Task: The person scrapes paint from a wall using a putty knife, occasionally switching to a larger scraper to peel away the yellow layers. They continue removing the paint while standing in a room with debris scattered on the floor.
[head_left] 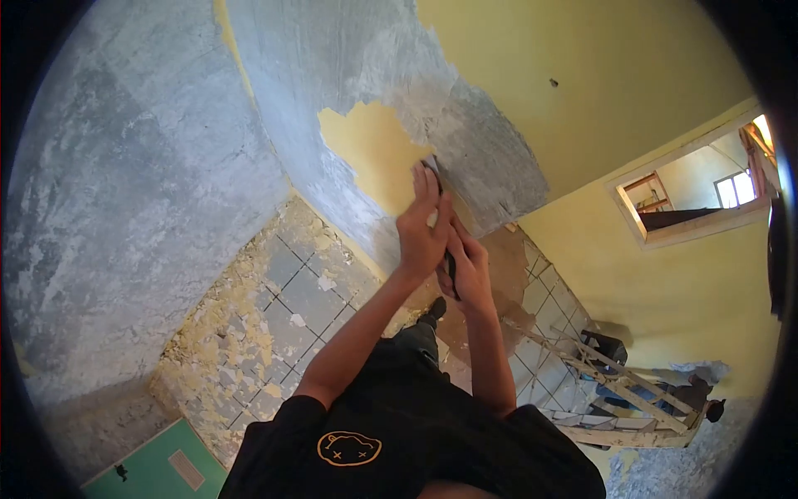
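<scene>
A scraper (pixel 450 268) with a dark handle is pressed against the wall in front of me. My right hand (pixel 470 273) wraps around its handle. Higher up, my left hand (pixel 424 229) grips the same tool, its fingers reaching along it close to the blade (pixel 430 163). The blade meets the right edge of a yellow paint patch (pixel 374 150) with jagged borders. Bare grey plaster (pixel 490 158) surrounds that patch. How the left thumb sits on the tool is partly hidden.
Paint flakes (pixel 237 358) litter the tiled floor (pixel 291 274) below. A bare grey wall (pixel 133 183) rises at left. A stepladder (pixel 615 391) stands at lower right, with another person (pixel 644 395) behind it. A framed wall opening (pixel 698 187) is at right; a green door (pixel 158 466) shows lower left.
</scene>
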Tool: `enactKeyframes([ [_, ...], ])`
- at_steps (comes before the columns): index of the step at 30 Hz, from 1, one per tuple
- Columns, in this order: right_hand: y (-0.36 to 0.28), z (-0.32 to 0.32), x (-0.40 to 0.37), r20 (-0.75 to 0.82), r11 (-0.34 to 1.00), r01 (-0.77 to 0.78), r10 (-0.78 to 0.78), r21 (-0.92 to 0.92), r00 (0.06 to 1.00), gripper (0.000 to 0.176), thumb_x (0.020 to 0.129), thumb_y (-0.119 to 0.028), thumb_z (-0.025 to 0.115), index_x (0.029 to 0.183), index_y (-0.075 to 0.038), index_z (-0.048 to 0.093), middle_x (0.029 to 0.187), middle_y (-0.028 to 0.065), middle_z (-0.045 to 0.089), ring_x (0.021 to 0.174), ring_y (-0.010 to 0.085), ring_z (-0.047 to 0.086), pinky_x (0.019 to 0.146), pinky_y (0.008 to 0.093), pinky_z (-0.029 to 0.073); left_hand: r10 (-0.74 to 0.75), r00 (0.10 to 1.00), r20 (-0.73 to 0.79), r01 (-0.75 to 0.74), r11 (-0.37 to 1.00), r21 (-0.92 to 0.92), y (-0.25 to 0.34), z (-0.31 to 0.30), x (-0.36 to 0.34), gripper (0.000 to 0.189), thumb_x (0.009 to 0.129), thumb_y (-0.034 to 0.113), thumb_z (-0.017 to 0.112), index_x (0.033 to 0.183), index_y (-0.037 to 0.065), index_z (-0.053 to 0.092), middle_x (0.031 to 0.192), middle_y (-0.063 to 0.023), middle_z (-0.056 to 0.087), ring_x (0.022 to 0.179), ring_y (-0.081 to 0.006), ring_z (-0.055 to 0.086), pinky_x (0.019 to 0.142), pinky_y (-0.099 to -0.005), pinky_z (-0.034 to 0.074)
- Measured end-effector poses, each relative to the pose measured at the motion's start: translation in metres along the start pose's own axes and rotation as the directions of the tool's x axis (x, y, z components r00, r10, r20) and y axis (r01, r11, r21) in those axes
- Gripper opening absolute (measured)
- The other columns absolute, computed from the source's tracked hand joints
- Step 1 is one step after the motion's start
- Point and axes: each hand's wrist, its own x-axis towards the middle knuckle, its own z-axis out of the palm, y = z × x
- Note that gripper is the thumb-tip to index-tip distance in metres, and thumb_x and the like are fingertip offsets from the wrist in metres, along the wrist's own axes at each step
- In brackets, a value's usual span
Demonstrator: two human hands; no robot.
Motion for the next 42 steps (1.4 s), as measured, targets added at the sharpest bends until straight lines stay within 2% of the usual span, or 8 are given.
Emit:
enactKeyframes([
  [2,-0.006,0.011,0.0,0.006,0.998,-0.024,0.024,0.065,1.0,0.045,0.102,-0.027,0.045,0.145,-0.012,0.039,0.062,-0.0013,0.048,0.04,0.0041,0.038,0.033,0.0189,0.028,-0.024,0.999,-0.045,0.024,1.0,-0.002,0.004,-0.003,-0.004,0.041,0.092,0.009,0.06,0.127,-0.009,0.052,0.135,-0.027,0.048,0.122,-0.0309,0.053,0.092,-0.0325,0.046],
  [4,0.003,0.006,-0.007,-0.011,0.997,-0.018,0.018,0.07,1.0,0.045,0.102,-0.027,0.045,0.145,-0.012,0.039,0.063,-0.0012,0.048,0.04,0.0041,0.038,0.033,0.0188,0.027,-0.105,0.991,0.089,0.114,0.988,-0.1,0.01,-0.009,-0.004,0.04,0.092,0.007,0.058,0.127,-0.011,0.049,0.136,-0.0332,0.042,0.131,-0.04,0.039,0.101,-0.0388,0.041],
  [11,0.002,0.004,-0.025,-0.052,0.998,-0.039,0.041,0.043,0.998,0.046,0.102,-0.026,0.045,0.145,-0.011,0.038,0.063,-0.0016,0.048,0.04,0.0044,0.038,0.033,0.0186,0.026,-0.162,0.978,0.128,0.183,0.968,-0.171,0.018,-0.006,-0.017,0.04,0.092,0.006,0.057,0.127,-0.012,0.049,0.135,-0.0345,0.043,0.132,-0.0401,0.038,0.103,-0.0379,0.039],
  [24,0.005,-0.002,0.003,0.021,0.997,-0.039,0.038,0.068,0.999,0.046,0.102,-0.026,0.046,0.144,-0.01,0.039,0.064,-0.0007,0.048,0.039,0.0044,0.039,0.033,0.0195,0.028,-0.102,0.995,-0.023,0.101,0.994,-0.05,0.005,0.002,-0.005,0.04,0.092,0.007,0.057,0.127,-0.011,0.05,0.136,-0.0315,0.044,0.132,-0.0384,0.039,0.103,-0.038,0.039],
  [26,0.001,0.003,-0.02,-0.019,0.996,-0.055,0.056,0.071,0.998,0.045,0.102,-0.024,0.046,0.143,-0.007,0.041,0.061,-0.0024,0.047,0.039,0.0038,0.037,0.034,0.0202,0.027,-0.199,0.978,0.061,0.206,0.966,-0.159,0.011,-0.003,-0.013,0.039,0.092,0.007,0.057,0.127,-0.011,0.05,0.136,-0.0319,0.043,0.132,-0.0396,0.039,0.103,-0.0382,0.039],
  [29,-0.009,0.009,0.001,-0.034,0.995,-0.043,0.046,0.085,0.998,0.044,0.102,-0.023,0.046,0.142,-0.005,0.042,0.059,-0.0041,0.044,0.039,0.0035,0.035,0.035,0.021,0.026,-0.082,0.996,0.024,0.083,0.996,-0.024,0.003,0.001,-0.007,0.04,0.092,0.006,0.056,0.128,-0.011,0.05,0.136,-0.0318,0.043,0.131,-0.0385,0.04,0.103,-0.0378,0.04],
  [38,0.002,0.004,-0.006,-0.023,0.995,-0.052,0.054,0.087,0.998,0.046,0.102,-0.028,0.044,0.144,-0.011,0.039,0.064,-0.0017,0.047,0.039,0.0038,0.037,0.033,0.0182,0.028,-0.089,0.996,0.031,0.09,0.995,-0.044,0.006,0.0,-0.002,0.039,0.093,0.007,0.056,0.127,-0.011,0.049,0.134,-0.0332,0.045,0.129,-0.0398,0.042,0.099,-0.0382,0.043],
  [42,-0.006,0.009,-0.024,-0.044,0.99,-0.036,0.043,0.136,0.998,0.047,0.102,-0.026,0.045,0.143,-0.003,0.039,0.059,-0.0024,0.046,0.037,0.0039,0.034,0.034,0.0215,0.026,-0.095,0.993,0.077,0.1,0.992,-0.07,0.021,-0.005,-0.003,0.039,0.093,0.008,0.056,0.126,-0.011,0.05,0.134,-0.0328,0.045,0.128,-0.0405,0.043,0.1,-0.0385,0.043],
])
